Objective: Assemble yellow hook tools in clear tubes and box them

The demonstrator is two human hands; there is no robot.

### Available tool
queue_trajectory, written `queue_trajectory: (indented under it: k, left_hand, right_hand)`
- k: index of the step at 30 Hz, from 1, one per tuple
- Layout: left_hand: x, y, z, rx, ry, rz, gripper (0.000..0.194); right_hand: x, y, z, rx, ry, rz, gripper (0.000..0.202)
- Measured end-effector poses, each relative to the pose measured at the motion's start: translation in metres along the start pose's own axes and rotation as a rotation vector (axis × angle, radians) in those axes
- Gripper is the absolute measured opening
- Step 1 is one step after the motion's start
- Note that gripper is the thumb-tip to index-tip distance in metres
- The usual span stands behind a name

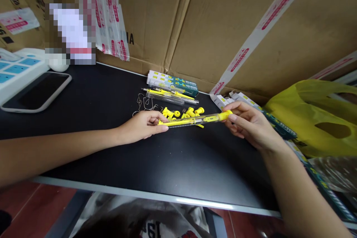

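Observation:
A clear tubular spring scale with yellow inner parts is held level above the black table. Its left end is pinched between the thumb and fingers of my left hand. The fingers of my right hand close on the yellow cap at the other end. Just behind the tube lie several small yellow plastic plugs and rings, partly hidden by it. Bent metal wire hooks are heaped beyond my left hand. Farther back, more clear tubes with yellow rods lie side by side.
A white and green printed box lies at the table's back edge, against large cardboard. More boxes and a yellow plastic bag are on the right. A phone and a white power strip sit on the left.

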State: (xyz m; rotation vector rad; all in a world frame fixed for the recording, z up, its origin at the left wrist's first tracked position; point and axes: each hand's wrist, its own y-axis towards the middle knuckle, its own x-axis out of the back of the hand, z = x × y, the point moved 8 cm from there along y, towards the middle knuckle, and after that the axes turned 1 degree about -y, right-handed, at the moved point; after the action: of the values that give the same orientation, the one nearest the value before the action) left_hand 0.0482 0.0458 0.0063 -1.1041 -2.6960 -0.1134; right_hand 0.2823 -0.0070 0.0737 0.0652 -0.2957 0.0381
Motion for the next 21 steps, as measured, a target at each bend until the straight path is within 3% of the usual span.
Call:
queue_trajectory:
  k: [13, 21]
  left_hand:
    - [0.0002, -0.0008, -0.0013, -0.020, 0.012, -0.011, 0.027]
    - [0.0007, -0.0009, -0.0001, -0.022, 0.006, -0.007, 0.025]
  right_hand:
    - [-0.0037, -0.0007, -0.0031, -0.032, 0.015, -0.031, 0.019]
    - [0.0031, 0.0019, -0.0098, -0.042, 0.068, -0.080, 0.028]
